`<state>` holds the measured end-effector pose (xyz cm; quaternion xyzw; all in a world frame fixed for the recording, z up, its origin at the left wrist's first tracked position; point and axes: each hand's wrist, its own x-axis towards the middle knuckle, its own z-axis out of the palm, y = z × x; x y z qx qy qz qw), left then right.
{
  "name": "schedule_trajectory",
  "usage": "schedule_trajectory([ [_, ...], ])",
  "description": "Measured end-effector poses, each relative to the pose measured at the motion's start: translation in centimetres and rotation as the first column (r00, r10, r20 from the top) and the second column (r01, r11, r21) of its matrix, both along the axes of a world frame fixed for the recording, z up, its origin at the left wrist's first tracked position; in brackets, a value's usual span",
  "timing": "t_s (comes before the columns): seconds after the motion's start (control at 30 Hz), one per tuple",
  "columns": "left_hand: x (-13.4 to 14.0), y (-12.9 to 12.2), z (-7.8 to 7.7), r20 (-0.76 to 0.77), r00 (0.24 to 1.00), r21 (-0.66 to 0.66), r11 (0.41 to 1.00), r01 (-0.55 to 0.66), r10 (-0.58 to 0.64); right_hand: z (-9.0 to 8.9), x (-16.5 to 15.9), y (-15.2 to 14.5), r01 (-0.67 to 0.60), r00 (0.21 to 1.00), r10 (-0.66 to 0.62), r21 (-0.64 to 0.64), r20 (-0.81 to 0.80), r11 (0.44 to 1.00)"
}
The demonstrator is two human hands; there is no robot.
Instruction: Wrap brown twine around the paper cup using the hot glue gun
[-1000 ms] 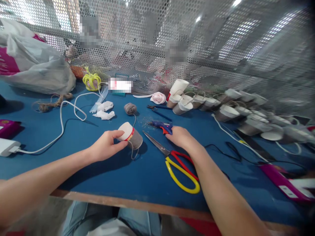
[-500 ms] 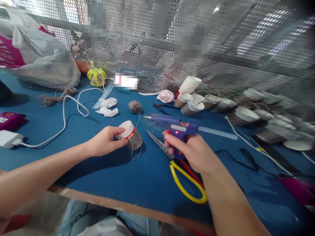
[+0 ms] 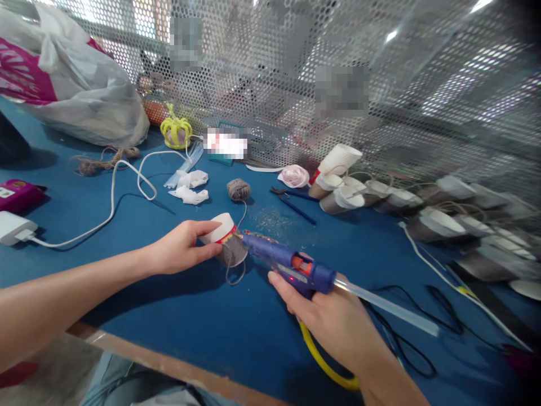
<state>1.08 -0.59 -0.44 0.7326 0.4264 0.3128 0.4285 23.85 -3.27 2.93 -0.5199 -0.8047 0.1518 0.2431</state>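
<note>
My left hand (image 3: 188, 245) grips a paper cup (image 3: 224, 225) by its white end, tilted over the table. Grey yarn is wound round the cup's other part, beside a red and yellow band. A loose strand runs from it to a small ball of grey yarn (image 3: 239, 190). In my right hand (image 3: 325, 313) is a blue glue gun (image 3: 283, 256) with a clear glue stick out of its back. Its nozzle points at the cup near the band; whether it touches, I cannot tell. Scissors with a yellow handle (image 3: 325, 361) lie partly hidden under my right hand.
Pliers (image 3: 293, 204), a pink ribbon roll (image 3: 295, 176) and crumpled white scraps (image 3: 190, 194) lie beyond my hands. Several yarn-wrapped cups (image 3: 342, 198) stand at the right. A white cable (image 3: 112, 192) crosses the left side, near a plastic bag (image 3: 93, 84). A perforated metal screen (image 3: 270, 67) closes the back.
My right hand has brought the glue gun left and down, so its nozzle is now at the cup. The left hand still holds the cup. The view has shifted slightly.
</note>
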Motion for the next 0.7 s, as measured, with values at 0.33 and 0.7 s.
schedule_trajectory([
  [0.33,-0.1,0.2,-0.1,0.002,1.000,-0.039,0.999,0.007,-0.007,-0.3,-0.2,-0.1,0.002,0.999,-0.004,-0.040,-0.045,0.999],
  [0.7,-0.1,0.2,-0.1,0.006,1.000,-0.022,1.000,0.016,-0.016,0.6,-0.6,-0.2,-0.046,0.999,0.046,-0.043,0.004,0.998],
])
